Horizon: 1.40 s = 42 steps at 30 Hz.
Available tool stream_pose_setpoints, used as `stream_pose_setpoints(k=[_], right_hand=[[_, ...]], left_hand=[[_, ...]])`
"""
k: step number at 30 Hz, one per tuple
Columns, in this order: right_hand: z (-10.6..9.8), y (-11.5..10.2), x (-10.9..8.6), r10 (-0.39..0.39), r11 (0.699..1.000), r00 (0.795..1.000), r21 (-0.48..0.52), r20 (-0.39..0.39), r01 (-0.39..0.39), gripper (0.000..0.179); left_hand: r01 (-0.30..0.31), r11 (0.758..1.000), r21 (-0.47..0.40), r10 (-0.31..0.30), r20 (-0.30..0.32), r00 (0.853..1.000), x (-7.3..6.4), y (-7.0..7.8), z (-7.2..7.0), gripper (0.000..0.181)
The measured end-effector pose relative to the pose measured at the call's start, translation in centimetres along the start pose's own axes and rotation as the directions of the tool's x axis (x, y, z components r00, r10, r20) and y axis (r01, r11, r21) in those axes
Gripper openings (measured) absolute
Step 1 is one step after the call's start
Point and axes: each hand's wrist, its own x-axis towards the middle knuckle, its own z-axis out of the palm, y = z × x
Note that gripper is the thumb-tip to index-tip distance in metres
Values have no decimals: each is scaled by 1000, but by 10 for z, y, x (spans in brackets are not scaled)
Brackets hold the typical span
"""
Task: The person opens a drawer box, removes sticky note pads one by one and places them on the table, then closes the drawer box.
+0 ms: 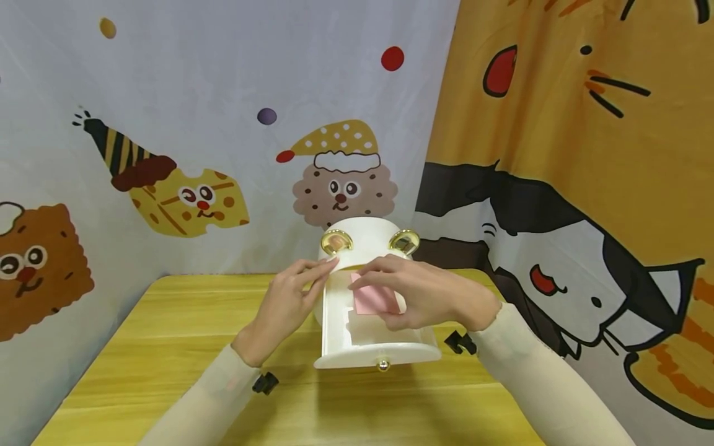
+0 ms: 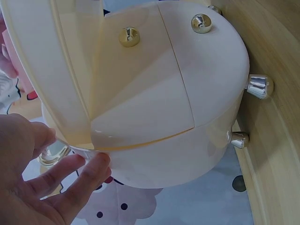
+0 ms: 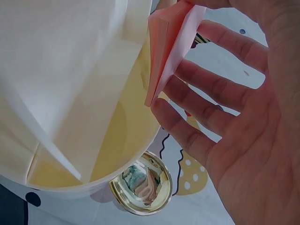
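Observation:
A white rounded drawer box [image 1: 365, 232] with two gold, ear-like rings stands on the table, its upper drawer [image 1: 376, 355] pulled out toward me. Over that drawer my right hand [image 1: 415, 291] holds a pink sticky-note pad [image 1: 375, 297]. In the right wrist view the pad [image 3: 171, 51] is tilted edge-on, with the fingers of my right hand [image 3: 225, 98] against one face. My left hand [image 1: 287, 303] touches the box's left rim beside a gold ring. The left wrist view shows the fingertips of my left hand [image 2: 51, 178] on that rim, fairly straight.
A wooden table [image 1: 184, 347] carries the box, which stands on gold feet [image 2: 260, 86]. Lower on its front is a gold knob [image 2: 129, 36]. Behind the table hangs a printed cartoon curtain [image 1: 223, 74], and an orange one [image 1: 558, 136] hangs at the right.

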Motion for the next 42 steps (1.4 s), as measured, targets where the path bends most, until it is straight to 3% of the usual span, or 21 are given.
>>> stream_pose_setpoints(k=[12,27,42], right_hand=[[-3,2,-7,0,1000,999,-24,-49,-1,66],[-3,6,-17,38,999,998,-28,-47,-40,63],[-1,6,-29,49,997,995,-57,-85,-54,63]], left_hand=[[-17,1000,-5,17,-9,1000,0,0,1,41],[18,1000,-12,-17,13,1000,1,1,-1,40],[12,1000,3,-12,9,1000,1,1,0,40]])
